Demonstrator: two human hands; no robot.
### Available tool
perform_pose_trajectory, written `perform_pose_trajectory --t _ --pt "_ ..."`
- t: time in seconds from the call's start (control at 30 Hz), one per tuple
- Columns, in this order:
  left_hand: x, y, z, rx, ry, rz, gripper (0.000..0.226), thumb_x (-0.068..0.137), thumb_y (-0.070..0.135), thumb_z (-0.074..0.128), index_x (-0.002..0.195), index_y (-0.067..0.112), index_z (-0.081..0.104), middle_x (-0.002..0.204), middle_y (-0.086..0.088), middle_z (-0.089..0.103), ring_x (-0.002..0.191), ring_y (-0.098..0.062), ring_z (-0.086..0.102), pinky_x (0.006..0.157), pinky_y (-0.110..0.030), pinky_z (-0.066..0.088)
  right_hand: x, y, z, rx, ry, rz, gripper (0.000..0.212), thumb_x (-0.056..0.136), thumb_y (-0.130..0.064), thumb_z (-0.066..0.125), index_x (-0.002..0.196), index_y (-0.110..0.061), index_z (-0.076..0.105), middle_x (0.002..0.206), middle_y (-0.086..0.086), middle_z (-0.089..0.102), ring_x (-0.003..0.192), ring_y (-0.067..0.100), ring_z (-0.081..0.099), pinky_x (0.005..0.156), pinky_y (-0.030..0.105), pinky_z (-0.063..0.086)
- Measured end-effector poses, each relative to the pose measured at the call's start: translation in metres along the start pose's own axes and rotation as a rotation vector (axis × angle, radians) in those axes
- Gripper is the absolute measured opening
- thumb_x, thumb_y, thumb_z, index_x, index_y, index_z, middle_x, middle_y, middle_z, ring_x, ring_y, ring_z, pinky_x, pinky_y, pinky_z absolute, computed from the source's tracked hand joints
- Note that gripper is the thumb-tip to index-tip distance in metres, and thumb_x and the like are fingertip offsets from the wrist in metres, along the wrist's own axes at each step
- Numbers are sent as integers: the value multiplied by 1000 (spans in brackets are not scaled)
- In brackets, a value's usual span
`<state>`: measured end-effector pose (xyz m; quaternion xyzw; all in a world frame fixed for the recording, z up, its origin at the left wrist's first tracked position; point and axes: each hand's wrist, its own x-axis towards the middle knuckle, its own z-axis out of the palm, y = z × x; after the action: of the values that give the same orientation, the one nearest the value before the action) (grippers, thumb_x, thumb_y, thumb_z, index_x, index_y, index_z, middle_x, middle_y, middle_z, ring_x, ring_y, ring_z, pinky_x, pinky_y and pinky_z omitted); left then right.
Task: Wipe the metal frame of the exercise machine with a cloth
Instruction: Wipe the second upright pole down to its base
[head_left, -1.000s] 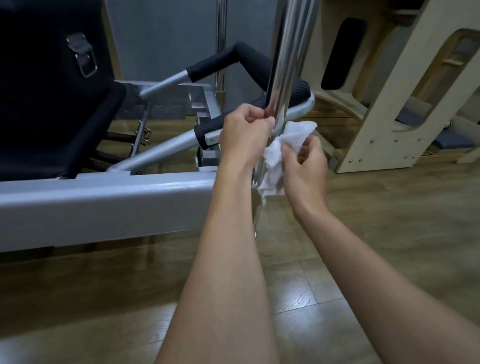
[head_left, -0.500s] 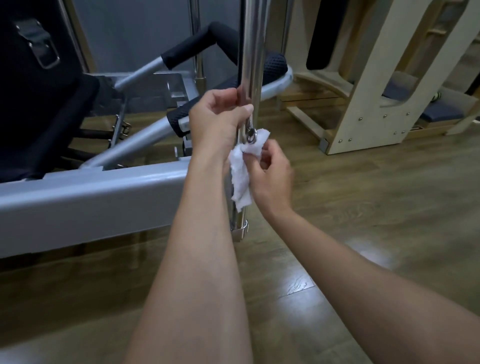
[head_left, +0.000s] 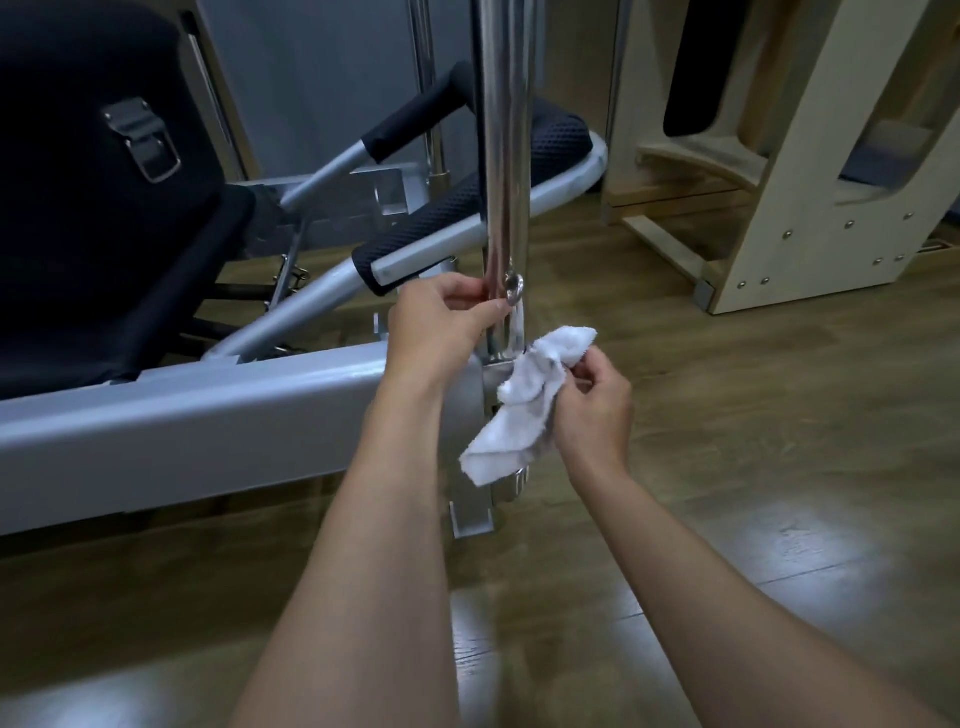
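While left hand (head_left: 436, 327) grips chrome pole (head_left: 506, 156) low down, thumb and fingers curled round it beside small round fitting (head_left: 514, 296), right hand (head_left: 592, 410) pinches cloth (head_left: 524, 410), white and bunched, just right of pole's base. Cloth's upper part touches pole foot, loose end hangs below. Grey frame beam (head_left: 182, 426) runs left from pole base. Black mesh-padded bar (head_left: 457, 213) behind pole. Black seat pad (head_left: 78, 208) far left of pole. Pale wooden frame (head_left: 810, 208) well right of pole, on wood floor (head_left: 779, 415).
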<state>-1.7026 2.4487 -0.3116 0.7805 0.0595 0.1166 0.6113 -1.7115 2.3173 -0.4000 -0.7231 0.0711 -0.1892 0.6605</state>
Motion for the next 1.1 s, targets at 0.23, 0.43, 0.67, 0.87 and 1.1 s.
perform_pose_trajectory --t 0.23,0.43,0.67,0.87,1.1 --pt "4 3 10 202 65 42 24 75 11 84 76 24 64 78 1 72 79 -21 71 84 -48 59 33 -15 11 49 122 -27 10 89 -17 61 92 -24 68 87 -9 69 83 8 65 78 36 56" --pt "3 -1 16 306 135 100 29 68 20 90 75 24 62 77 4 71 77 -16 71 79 -44 59 1 17 21 3 43 -135 11 94 -17 59 99 -18 69 79 -7 64 71 6 56 63 23 41" --pt "4 -4 16 334 138 94 30 66 26 91 76 24 63 80 1 73 79 -18 72 78 -44 60 5 20 20 39 -14 -24 19 95 -12 54 97 -22 70 75 -9 68 71 7 61 65 25 47" --pt "3 -2 17 356 139 98 30 67 24 90 75 23 61 79 1 72 78 -17 71 80 -43 59 -22 30 19 28 46 -104 13 87 -10 69 99 -14 75 97 -8 69 87 5 64 78 28 53" --pt "-3 2 22 446 149 118 30 76 30 84 88 22 58 78 13 62 81 -9 63 76 -28 49 -1 -2 30 79 138 -194 4 89 -14 66 91 -16 69 90 -8 63 82 11 60 73 33 49"
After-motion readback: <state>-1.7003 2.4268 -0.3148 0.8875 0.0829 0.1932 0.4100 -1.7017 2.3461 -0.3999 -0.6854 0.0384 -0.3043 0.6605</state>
